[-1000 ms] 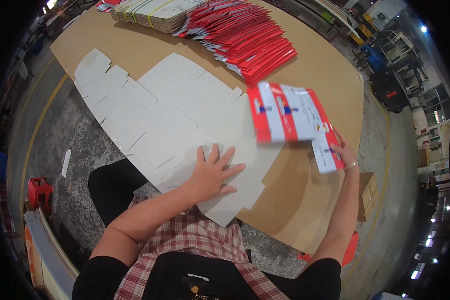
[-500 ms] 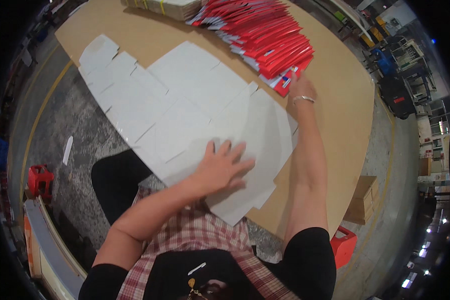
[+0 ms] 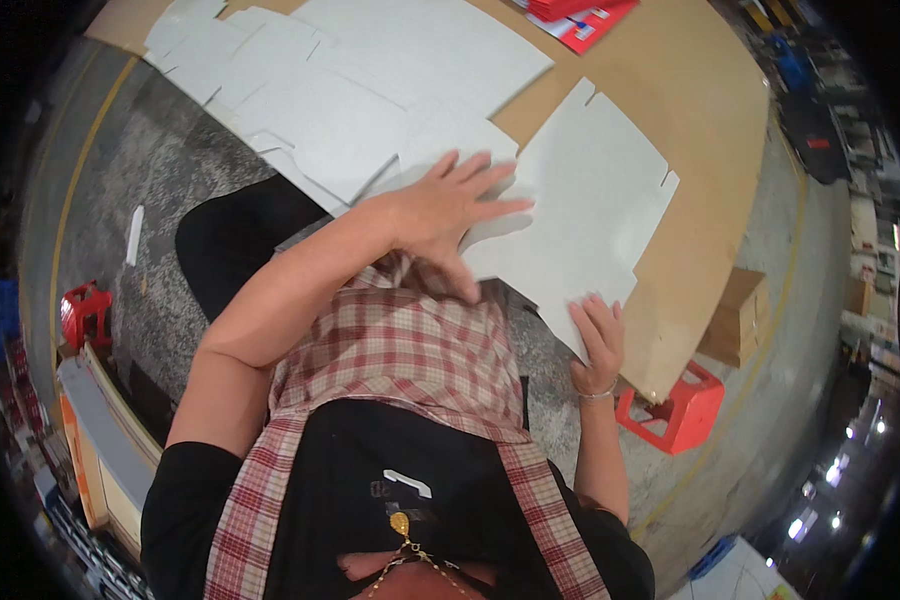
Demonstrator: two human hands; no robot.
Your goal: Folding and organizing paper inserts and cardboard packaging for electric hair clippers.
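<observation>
A large flat white cardboard box blank (image 3: 590,190), cut with slots and flaps, lies across the table in front of me. Its left part shows slits and a small lifted flap near my forearm. My left hand (image 3: 450,210) rests on the blank with fingers spread, the thumb pointing down past its near edge. At the blank's near right edge, my right hand (image 3: 598,335) lays its outstretched fingers on the card, holding nothing that I can see. Beyond the blank, red printed packets (image 3: 580,22) show partly at the top of the view.
The brown tabletop (image 3: 705,110) runs along the right, its corner close to my right hand. Below it are a red plastic stool (image 3: 675,408) and a brown carton (image 3: 738,318). Another red stool (image 3: 87,312) and a grey-topped panel (image 3: 110,430) stand at the left.
My right hand has left the red packets and come back to the blank's near right edge. My left hand stays spread on the card. The view has shifted nearer to my body.
</observation>
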